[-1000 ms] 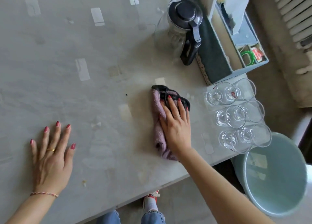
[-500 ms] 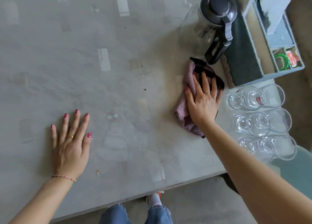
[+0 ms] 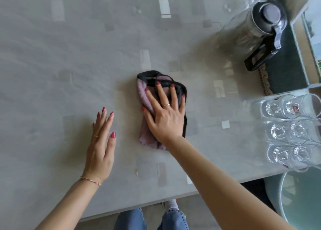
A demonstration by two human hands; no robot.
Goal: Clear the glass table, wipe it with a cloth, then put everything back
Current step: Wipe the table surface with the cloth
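Right hand (image 3: 165, 118) flat on the pink cloth (image 3: 149, 108) (black trim), fingers spread, pressing rather than clenched, mid glass table (image 3: 52, 56). Left hand (image 3: 101, 146) open, grasping nothing, just left of the cloth, apart from it. Six tumblers (image 3: 288, 132) lie on their sides at the right edge. Glass kettle (image 3: 257, 26) far right. Pale bin (image 3: 302, 200) below the near-right corner.

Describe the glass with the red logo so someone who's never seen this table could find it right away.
Start at the table's right edge, where six glasses stand in three rows of two, nearer the person than the jug. Take the row closest to the jug; the logo glass is its outer one. Only it shows a red mark inside; the others look plain.
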